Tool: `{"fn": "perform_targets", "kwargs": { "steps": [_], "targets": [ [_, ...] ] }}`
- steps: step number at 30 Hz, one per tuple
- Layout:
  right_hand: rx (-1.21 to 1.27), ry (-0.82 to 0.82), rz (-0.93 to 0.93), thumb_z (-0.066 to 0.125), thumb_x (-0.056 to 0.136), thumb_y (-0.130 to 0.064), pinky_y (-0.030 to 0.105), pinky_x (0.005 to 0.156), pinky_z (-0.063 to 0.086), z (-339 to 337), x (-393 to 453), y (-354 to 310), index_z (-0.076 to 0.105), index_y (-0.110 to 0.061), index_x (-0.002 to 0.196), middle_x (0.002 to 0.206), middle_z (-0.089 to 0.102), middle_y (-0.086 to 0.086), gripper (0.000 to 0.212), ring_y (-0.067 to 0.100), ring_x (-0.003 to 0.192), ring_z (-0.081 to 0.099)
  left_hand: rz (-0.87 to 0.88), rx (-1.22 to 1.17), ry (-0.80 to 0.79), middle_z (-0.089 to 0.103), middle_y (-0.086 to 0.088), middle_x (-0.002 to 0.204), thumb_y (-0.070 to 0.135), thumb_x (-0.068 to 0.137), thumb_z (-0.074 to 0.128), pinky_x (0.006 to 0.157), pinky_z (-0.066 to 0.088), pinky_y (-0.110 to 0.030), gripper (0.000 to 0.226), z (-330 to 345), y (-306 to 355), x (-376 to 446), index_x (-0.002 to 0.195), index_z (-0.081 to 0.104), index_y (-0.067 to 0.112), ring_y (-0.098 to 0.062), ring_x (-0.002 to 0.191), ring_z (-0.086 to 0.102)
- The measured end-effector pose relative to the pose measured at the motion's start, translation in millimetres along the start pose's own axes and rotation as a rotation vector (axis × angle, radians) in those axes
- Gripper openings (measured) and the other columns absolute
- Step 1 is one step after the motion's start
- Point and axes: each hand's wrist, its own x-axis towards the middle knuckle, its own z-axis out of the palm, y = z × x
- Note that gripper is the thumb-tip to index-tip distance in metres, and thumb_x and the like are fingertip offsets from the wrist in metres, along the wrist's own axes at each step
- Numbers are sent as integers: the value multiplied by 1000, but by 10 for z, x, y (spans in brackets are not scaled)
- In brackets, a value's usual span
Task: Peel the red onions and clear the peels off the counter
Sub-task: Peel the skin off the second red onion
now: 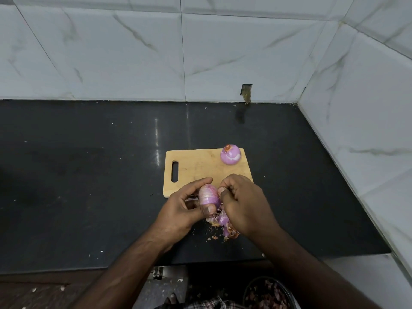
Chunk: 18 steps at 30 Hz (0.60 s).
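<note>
On the black stone table (89, 175), a wooden cutting board (196, 166) lies a little right of centre, its handle slot toward nine o'clock. At the board's six o'clock edge the left hand (180, 210) holds a partly peeled red onion (208, 196); its grip is curled around the bulb, forefinger arching over the top and thumb pressed against the near side. Just beside it, at the onion's three o'clock, the right hand (242, 204) has its fingers bent inward, the thumb tip touching the onion's side; it seems to pinch at the skin there, though whether a strip is actually caught in that grip cannot be told. Below both hands, at six o'clock from the held onion, a loose pile of purple and papery brown peels (225, 228) lies on the table, with small flakes scattered around it. At the board's one o'clock corner a peeled red onion (230, 155) sits on the wood, well apart from the hands, a dry tuft on top. At the lower right, below the table's front edge, a dark bin (267, 293) holds more onion peels.
</note>
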Motion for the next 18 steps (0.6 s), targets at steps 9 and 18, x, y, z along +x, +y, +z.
{"fn": "perform_targets", "kwargs": {
  "steps": [9, 18],
  "targets": [
    [500, -143, 376, 52, 94, -10, 41, 64, 56, -59, 99, -31, 63, -10, 82, 70, 66, 9, 16, 22, 65, 64, 37, -56, -17, 70, -2, 122, 14, 71, 83, 94, 56, -38, 62, -10, -15, -4, 126, 67, 36, -37, 109, 65],
    [718, -280, 401, 55, 95, -3, 28, 56, 52, -234, 123, 47, 65, 0, 91, 78, 65, 15, 11, 18, 64, 62, 2, -208, -45, 67, -4, 126, 12, 72, 83, 99, 54, -44, 65, -50, -15, -25, 131, 64, 29, -26, 106, 65]
  ]
}}
